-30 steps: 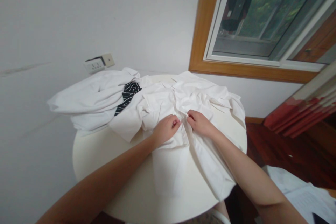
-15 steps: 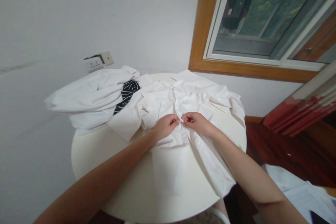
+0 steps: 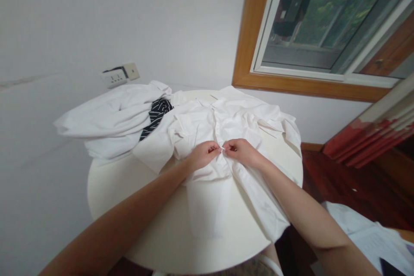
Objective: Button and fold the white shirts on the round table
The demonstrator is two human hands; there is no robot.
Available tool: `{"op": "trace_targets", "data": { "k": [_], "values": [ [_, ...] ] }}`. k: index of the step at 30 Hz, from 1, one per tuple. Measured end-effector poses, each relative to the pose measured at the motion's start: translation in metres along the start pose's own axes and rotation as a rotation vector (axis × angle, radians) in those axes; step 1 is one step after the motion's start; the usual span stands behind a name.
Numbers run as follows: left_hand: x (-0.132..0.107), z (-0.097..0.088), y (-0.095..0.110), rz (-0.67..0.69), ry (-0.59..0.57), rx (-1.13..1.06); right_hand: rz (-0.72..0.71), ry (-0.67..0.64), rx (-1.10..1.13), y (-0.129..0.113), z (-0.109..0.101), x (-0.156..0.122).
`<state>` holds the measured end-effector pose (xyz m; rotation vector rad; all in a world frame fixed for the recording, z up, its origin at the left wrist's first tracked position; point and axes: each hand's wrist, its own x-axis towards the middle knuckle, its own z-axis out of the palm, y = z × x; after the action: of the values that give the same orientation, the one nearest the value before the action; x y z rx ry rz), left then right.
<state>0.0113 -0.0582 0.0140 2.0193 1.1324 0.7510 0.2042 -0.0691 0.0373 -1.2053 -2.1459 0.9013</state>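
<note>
A white shirt (image 3: 200, 123) lies spread and rumpled over a round white table (image 3: 155, 228), its front strip running down the middle. On that strip my left hand (image 3: 205, 155) pinches the cloth between thumb and fingers. My right hand (image 3: 241, 151) pinches the same edge from the other side, the fingertips of both hands almost meeting. Whether a button sits between them is too small to tell. One sleeve (image 3: 261, 207) of the shirt hangs toward the table's near right edge, beneath my right forearm.
Piled white cloth (image 3: 119, 112) and a black-and-white striped cloth (image 3: 157, 114) lie at the table's left. Behind are a wall socket (image 3: 114, 77) and a wood-framed window (image 3: 246, 79). A red and cream curtain (image 3: 365, 138) hangs right. White items (image 3: 365, 233) lie low at right.
Both hands stay at the same place on the shirt's front strip, with only slight finger movement. The cloth lies practically as before.
</note>
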Motion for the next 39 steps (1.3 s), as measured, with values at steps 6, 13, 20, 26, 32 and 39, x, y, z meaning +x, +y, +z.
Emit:
{"op": "trace_targets", "data": {
  "k": [6, 13, 20, 26, 32, 39],
  "values": [
    [0.0, 0.0, -0.002, 0.005, -0.011, -0.005, 0.006, -0.042, 0.069, -0.004, -0.005, -0.003],
    [0.001, 0.001, -0.008, 0.005, -0.019, -0.036, 0.126, -0.096, 0.265, -0.002, -0.007, -0.002],
    [0.002, -0.002, -0.006, -0.051, -0.021, -0.14, 0.158, -0.079, 0.297, 0.0, -0.004, 0.0],
    [0.0, -0.002, -0.004, -0.031, -0.002, -0.093, 0.139, -0.159, 0.443, -0.001, -0.008, -0.002],
    [0.0, 0.001, -0.004, -0.032, 0.005, -0.068, 0.144, -0.102, 0.474, 0.008, -0.003, 0.003],
    [0.001, 0.0, -0.004, -0.028, 0.003, -0.058, 0.059, -0.007, 0.264, 0.013, 0.005, 0.006]
  ]
}}
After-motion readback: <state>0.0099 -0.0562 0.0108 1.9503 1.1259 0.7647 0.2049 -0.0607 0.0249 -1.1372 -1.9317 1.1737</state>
